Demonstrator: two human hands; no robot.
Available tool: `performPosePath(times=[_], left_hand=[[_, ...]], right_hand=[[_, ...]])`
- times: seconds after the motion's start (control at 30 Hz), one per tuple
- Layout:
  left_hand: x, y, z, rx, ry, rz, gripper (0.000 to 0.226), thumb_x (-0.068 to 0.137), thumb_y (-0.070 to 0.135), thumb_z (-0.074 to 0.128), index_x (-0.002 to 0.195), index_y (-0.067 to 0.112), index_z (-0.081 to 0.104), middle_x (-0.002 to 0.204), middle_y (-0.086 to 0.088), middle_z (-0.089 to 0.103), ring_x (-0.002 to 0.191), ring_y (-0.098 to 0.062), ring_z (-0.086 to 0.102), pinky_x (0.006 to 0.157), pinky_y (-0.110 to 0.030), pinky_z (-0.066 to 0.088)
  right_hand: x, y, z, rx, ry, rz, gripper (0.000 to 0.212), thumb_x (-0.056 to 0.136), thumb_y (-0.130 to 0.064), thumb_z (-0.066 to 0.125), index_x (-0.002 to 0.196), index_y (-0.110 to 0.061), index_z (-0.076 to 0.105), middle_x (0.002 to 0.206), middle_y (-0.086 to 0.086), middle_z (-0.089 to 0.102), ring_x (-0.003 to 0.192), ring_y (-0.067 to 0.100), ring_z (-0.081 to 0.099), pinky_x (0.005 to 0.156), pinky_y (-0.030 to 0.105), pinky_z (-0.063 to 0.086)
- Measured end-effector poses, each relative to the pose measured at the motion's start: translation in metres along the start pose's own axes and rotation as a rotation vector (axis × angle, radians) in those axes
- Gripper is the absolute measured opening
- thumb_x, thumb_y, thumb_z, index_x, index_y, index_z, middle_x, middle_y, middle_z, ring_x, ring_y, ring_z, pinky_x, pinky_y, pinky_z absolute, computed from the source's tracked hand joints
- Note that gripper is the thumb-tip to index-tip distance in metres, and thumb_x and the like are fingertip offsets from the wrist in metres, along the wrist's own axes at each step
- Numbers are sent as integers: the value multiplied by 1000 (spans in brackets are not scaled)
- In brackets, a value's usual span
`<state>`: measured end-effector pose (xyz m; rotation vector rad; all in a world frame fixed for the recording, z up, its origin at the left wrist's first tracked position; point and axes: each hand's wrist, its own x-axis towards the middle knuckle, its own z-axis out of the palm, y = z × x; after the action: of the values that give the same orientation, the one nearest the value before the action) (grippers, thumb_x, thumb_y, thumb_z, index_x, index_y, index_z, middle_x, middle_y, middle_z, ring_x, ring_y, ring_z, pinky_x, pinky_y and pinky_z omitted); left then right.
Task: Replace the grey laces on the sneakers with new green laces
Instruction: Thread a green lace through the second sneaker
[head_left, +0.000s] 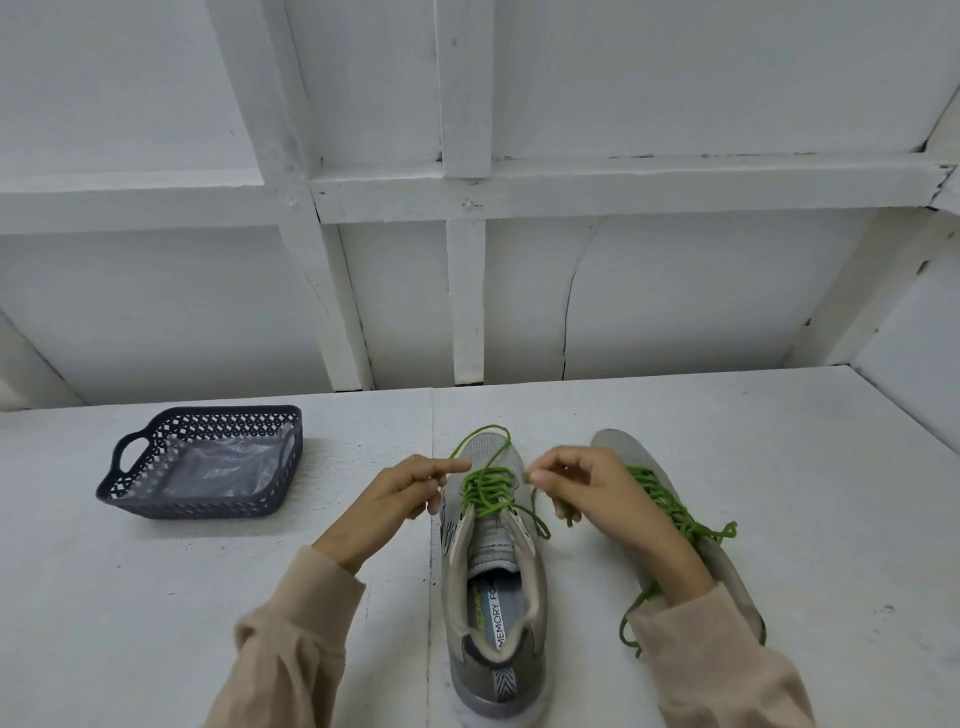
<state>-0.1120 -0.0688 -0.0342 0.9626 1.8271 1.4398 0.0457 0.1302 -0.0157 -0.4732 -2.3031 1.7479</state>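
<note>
Tension matters: left hand and right hand, flanking the centre sneaker, pinch green lace ends. Uneven pulls could leave lopsided lengths.

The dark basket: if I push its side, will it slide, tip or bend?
The basket probably slides rather than tips: it is low and wide. It is likely light, since its walls are perforated and only thin clear plastic lies inside. The walls may flex slightly.

Left hand and right hand pinch the green lace above a sneaker (dark basket to the left)
</note>
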Motion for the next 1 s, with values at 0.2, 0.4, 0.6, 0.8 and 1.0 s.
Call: performPosePath(times=[0.2, 0.4, 0.6, 0.8, 1.0], left_hand=[[-17, -7, -1, 80, -70, 1, 47, 94, -9, 48, 121, 26, 66, 84, 0, 51, 69, -3, 56, 70, -18, 45], [-16, -5, 4, 13, 56, -54, 19, 83, -2, 71, 98, 9, 74, 75, -11, 71, 69, -20, 67, 67, -25, 53], [-19, 3, 4, 158, 34, -42, 11, 80, 1, 74, 87, 10, 77, 73, -4, 74, 66, -12, 69, 67, -17, 51], [-18, 13, 6, 438, 64, 11, 23, 78, 10, 79, 74, 32, 75, 77, 9, 70, 65, -7, 68, 68, -18, 50], [-10, 30, 11, 735, 0, 32, 12, 80, 18, 76, 81, 30, 77, 75, 17, 62, 66, -1, 62, 68, -14, 42]], right_hand=[[-13, 11, 3, -128, -42, 23, 7, 81, -14, 77, 78, -20, 78, 68, 3, 71, 54, 12, 53, 53, 19, 43], [-12, 11, 5, -148, -32, -13, 6, 78, -12, 79, 77, -17, 79, 75, 11, 70, 56, 12, 55, 55, 24, 46], [-11, 8, 6, -269, -40, -68, 6, 79, -11, 79, 79, -18, 79, 74, 2, 69, 58, 2, 54, 58, 15, 42], [-6, -4, 7, -530, -122, -120, 11, 86, -13, 71, 92, -17, 78, 85, -1, 64, 76, 10, 58, 67, 16, 41], [-6, -10, 14, -559, -99, -106, 13, 86, -11, 68, 92, -17, 78, 75, -19, 58, 74, 7, 60, 70, 21, 47]])
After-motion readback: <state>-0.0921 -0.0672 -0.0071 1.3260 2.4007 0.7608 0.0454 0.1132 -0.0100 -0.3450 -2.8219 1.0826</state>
